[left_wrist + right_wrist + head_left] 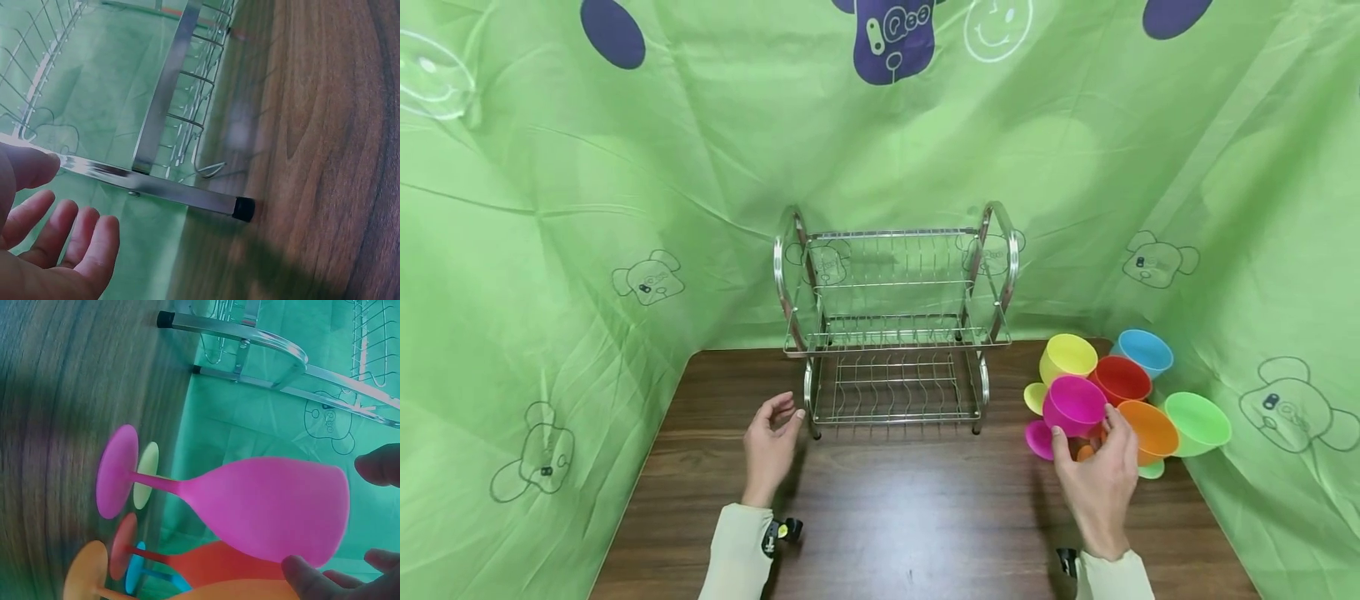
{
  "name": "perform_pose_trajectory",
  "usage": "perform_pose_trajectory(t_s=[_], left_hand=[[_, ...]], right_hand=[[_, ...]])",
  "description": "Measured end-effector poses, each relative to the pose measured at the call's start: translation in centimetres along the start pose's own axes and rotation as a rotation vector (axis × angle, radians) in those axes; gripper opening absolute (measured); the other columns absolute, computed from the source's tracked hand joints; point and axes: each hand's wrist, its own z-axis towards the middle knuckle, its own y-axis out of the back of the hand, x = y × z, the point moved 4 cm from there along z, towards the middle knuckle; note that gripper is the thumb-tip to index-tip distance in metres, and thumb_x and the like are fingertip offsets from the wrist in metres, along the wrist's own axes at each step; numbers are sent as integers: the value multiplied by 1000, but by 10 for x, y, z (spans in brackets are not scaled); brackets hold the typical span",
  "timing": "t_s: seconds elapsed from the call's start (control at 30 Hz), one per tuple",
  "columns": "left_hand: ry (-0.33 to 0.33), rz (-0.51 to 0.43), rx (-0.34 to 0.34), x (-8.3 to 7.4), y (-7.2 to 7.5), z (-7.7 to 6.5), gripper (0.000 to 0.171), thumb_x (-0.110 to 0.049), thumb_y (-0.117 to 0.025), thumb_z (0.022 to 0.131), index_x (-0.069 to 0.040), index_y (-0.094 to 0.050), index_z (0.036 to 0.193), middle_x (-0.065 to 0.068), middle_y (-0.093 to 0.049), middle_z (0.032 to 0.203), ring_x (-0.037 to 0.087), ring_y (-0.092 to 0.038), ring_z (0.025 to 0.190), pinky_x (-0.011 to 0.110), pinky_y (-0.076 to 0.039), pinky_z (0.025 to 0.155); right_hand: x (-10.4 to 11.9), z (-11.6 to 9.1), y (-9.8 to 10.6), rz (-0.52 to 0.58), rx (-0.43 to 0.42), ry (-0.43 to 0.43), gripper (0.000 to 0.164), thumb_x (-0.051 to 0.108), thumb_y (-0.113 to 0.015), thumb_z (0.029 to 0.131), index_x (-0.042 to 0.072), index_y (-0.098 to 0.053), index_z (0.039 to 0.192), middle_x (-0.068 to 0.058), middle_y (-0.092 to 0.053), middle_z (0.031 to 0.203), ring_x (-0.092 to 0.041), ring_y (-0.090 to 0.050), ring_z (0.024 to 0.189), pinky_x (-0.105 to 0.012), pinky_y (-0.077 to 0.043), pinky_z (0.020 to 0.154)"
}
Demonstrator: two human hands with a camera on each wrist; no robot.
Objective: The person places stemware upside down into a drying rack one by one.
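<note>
Pink cup [1073, 406] stands on the table [910, 517] beside other cups [1122, 380]; probably light, stiff, smooth plastic, tippy. Best held round the bowl. Right hand [1099, 477]: fingers spread at its rim, not clamped. Left hand [771, 446]: empty, loosely bent, near rack [897, 349].

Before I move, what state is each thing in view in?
Magenta goblet: upright.
Yellow goblet: upright.
Red goblet: upright.
Blue goblet: upright.
Orange goblet: upright.
Green goblet: upright.
Dish rack: standing on its feet.
Left hand: beside the rack, fingers loosely curled, holding nothing.
Right hand: around the magenta goblet, thumb apart from it.
</note>
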Motion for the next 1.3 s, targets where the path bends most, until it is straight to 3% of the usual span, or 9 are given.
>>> perform_pose_trajectory(t_s=[0.17, 0.37, 0.6, 0.73, 0.87, 0.97, 1.3], left_hand=[[-6, -52, -2, 5, -4, 5, 33, -9, -79, 95, -3, -71, 126, 18, -74, 118, 22, -71, 106, 10, -58, 85], [-11, -35, -27, 7, -7, 6, 27, -8, -80, 94, -6, -75, 121, 16, -76, 112, 12, -72, 97, 10, -58, 78], [13, -53, -33, 6, -10, 9, 23, -8, -78, 96, -4, -75, 118, 18, -76, 111, 10, -69, 94, 7, -55, 76], [48, -48, -22, -9, -13, 7, 25, -3, -75, 97, 3, -72, 121, 23, -75, 114, 24, -70, 100, 7, -54, 78], [42, -51, -20, -29, -13, 3, 26, 1, -74, 96, 7, -71, 120, 26, -75, 112, 33, -70, 100, 10, -56, 79], [36, -57, -23, -31, -13, 3, 26, 2, -75, 95, 8, -71, 120, 26, -75, 111, 33, -70, 100, 12, -57, 80], [54, -45, -9, -30, -17, 1, 27, 3, -74, 95, 8, -70, 121, 26, -74, 113, 38, -69, 102, 12, -57, 80]], right_hand=[[-1, -1, -9, 9, -40, -39, 84, 17, -91, 79, 1, -48, 151, -27, -59, 133, -38, -62, 111, 5, -31, 89], [-2, -3, -21, 53, -110, -64, 79, 20, -91, 81, 1, -52, 147, -24, -60, 134, -29, -60, 113, 3, -36, 91], [-10, -12, -40, 163, -217, -181, 83, 22, -95, 76, 10, -56, 149, -16, -60, 139, -22, -60, 121, -2, -46, 96], [-14, -15, -50, 197, -258, -240, 86, 20, -96, 76, 13, -55, 150, -14, -59, 141, -17, -57, 122, -7, -48, 100], [-17, -14, -55, 204, -265, -287, 85, 27, -94, 80, 20, -52, 153, -9, -58, 144, -14, -56, 126, -23, -54, 108], [-20, -14, -56, 212, -259, -315, 85, 33, -93, 82, 25, -49, 155, -5, -58, 146, -15, -58, 129, -37, -57, 109], [-25, -17, -54, 231, -251, -352, 82, 33, -91, 84, 23, -50, 155, -5, -58, 146, -18, -60, 127, -35, -57, 109]])
